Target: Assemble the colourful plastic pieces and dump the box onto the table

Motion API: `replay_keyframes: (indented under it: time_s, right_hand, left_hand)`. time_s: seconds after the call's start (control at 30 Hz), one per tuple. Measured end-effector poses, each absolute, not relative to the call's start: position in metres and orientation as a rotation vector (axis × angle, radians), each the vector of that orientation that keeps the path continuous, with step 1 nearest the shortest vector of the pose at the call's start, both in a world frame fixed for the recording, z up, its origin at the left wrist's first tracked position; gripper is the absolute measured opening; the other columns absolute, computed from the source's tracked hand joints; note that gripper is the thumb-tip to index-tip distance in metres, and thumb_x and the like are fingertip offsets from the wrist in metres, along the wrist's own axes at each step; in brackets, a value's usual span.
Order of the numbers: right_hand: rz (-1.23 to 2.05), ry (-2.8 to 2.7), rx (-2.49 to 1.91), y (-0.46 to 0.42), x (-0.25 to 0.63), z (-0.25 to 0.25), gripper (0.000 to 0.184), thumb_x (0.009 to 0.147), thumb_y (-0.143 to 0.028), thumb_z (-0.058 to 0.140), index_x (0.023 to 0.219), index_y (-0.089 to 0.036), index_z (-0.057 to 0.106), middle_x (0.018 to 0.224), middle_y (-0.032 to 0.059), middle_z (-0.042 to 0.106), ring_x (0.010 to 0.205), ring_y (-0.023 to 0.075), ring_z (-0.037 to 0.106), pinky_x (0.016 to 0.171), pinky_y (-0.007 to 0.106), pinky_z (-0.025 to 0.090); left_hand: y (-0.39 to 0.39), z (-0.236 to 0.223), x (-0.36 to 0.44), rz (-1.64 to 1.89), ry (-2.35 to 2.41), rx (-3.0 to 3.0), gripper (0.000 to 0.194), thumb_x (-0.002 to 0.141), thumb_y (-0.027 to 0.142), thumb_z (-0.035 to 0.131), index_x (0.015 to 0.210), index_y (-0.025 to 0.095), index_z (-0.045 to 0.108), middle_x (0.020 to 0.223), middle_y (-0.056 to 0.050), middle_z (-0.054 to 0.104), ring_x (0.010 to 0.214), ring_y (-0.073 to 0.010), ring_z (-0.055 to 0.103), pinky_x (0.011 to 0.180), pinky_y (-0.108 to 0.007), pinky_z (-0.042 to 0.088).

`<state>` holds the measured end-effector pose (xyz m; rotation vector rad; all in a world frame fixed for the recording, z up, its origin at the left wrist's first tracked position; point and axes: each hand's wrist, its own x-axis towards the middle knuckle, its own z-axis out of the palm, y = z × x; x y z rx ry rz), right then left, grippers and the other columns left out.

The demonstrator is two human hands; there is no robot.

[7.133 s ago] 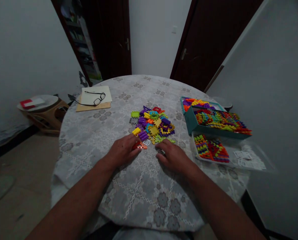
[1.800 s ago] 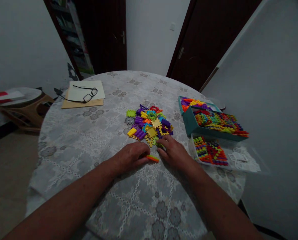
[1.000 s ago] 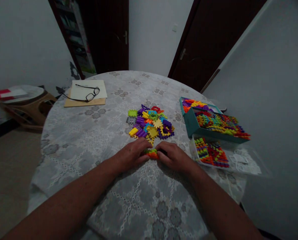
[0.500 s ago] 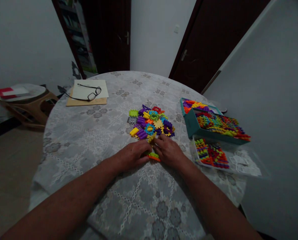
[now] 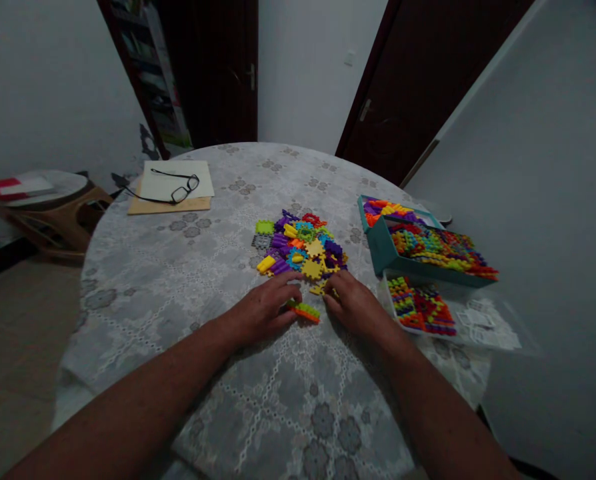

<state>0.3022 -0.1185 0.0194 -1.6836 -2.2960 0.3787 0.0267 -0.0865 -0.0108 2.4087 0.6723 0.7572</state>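
Observation:
Thumb and fingertips of my left hand [image 5: 267, 307] close on the left end of a green and orange toothed strip of interlocking plastic pieces [image 5: 306, 312], low over the table. To the right, my right hand [image 5: 351, 299] has its fingers curled at a flat yellow interlocking piece [image 5: 317, 289], partly hidden by the fingertips. Just beyond both hands lies a pile of colourful interlocking pieces [image 5: 281, 242], some square and toothed, some ring-shaped, some ribbed. A yellow toothed square [image 5: 311, 269] is at its near edge.
On the right stand a teal box [image 5: 378, 247] of sorted pieces, its teal lid [image 5: 364, 212] with more behind, and a clear plastic tray [image 5: 393, 319] holding coloured and white pieces. Glasses [image 5: 181, 193] rest on papers [image 5: 203, 175] at far left. A patterned cloth [image 5: 258, 400] covers the round table.
My hands have moved apart, the right one shifting rightward. The yellow pieces between them now show more fully, lying near the pile. The green and orange strip stays by my left hand.

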Motion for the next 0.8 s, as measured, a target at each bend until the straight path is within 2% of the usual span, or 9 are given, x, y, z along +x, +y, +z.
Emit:
replay_keyframes:
  time_s: [0.07, 0.13, 0.27, 0.3, 0.37, 0.47, 0.8]
  right_hand:
    - [0.440, -2.252, -1.684, -0.117, 0.306, 0.018, 0.006, 0.099, -0.015, 0.065, 0.098, -0.020, 0.063, 0.106, 0.0065, 0.063, 0.099, 0.0221, 0.062, 0.086, 0.032, 0.045]
    - [0.492, -2.197, -1.683, -0.117, 0.311, 0.018, 0.011, 0.096, -0.013, 0.066, 0.103, -0.021, 0.064, 0.107, 0.0065, 0.065, 0.099, 0.0221, 0.062, 0.086, 0.032, 0.046]
    - [0.592, -2.101, -1.650, -0.117, 0.313, 0.020, 0.046, 0.091, -0.009, 0.068, 0.135, -0.023, 0.064, 0.108, 0.0066, 0.070, 0.094, 0.0221, 0.065, 0.086, 0.033, 0.048]
    - [0.621, -2.105, -1.629, -0.117, 0.312, 0.021, 0.046, 0.091, -0.008, 0.068, 0.135, -0.024, 0.065, 0.106, 0.0061, 0.071, 0.093, 0.0220, 0.066, 0.086, 0.033, 0.049]
    - [0.663, -2.163, -1.566, -0.117, 0.309, 0.024, 0.033, 0.093, -0.009, 0.066, 0.122, -0.022, 0.071, 0.104, 0.0059, 0.073, 0.095, 0.0221, 0.067, 0.088, 0.033, 0.050]
    - [0.649, -2.253, -1.473, -0.119, 0.303, 0.028, 0.016, 0.098, -0.012, 0.065, 0.109, -0.020, 0.074, 0.108, 0.0074, 0.074, 0.102, 0.0222, 0.068, 0.092, 0.033, 0.050]
    - [0.688, -2.316, -1.259, -0.126, 0.291, 0.027, 0.032, 0.099, -0.008, 0.055, 0.121, -0.020, 0.076, 0.112, 0.0087, 0.078, 0.103, 0.0218, 0.072, 0.096, 0.035, 0.053]
  left_hand:
    - [-0.086, -0.013, 0.026, 0.737, 0.673, 2.415, 0.012, 0.105, 0.025, 0.068, 0.116, 0.023, 0.062, 0.163, -0.018, 0.054, 0.152, -0.0310, 0.054, 0.122, -0.056, 0.051]
    - [-0.086, -0.014, 0.026, 0.737, 0.679, 2.412, 0.013, 0.105, 0.024, 0.068, 0.116, 0.022, 0.062, 0.159, -0.017, 0.057, 0.150, -0.0299, 0.055, 0.121, -0.054, 0.051]
    - [-0.086, -0.011, 0.028, 0.709, 0.675, 2.413, 0.011, 0.105, 0.026, 0.068, 0.114, 0.023, 0.062, 0.134, -0.012, 0.068, 0.126, -0.0258, 0.065, 0.109, -0.046, 0.056]
    - [-0.086, -0.010, 0.029, 0.699, 0.674, 2.418, 0.010, 0.105, 0.026, 0.067, 0.113, 0.023, 0.061, 0.126, -0.011, 0.070, 0.118, -0.0252, 0.066, 0.105, -0.045, 0.056]
    - [-0.085, -0.009, 0.030, 0.692, 0.677, 2.419, 0.009, 0.105, 0.028, 0.067, 0.111, 0.023, 0.062, 0.115, -0.009, 0.070, 0.108, -0.0246, 0.065, 0.098, -0.043, 0.056]
    - [-0.085, -0.010, 0.031, 0.720, 0.682, 2.409, 0.011, 0.107, 0.032, 0.066, 0.111, 0.022, 0.063, 0.113, -0.008, 0.070, 0.105, -0.0244, 0.064, 0.095, -0.041, 0.054]
    - [-0.088, -0.011, 0.032, 0.728, 0.755, 2.382, 0.012, 0.108, 0.033, 0.065, 0.110, 0.021, 0.067, 0.108, -0.008, 0.069, 0.100, -0.0229, 0.065, 0.090, -0.037, 0.052]
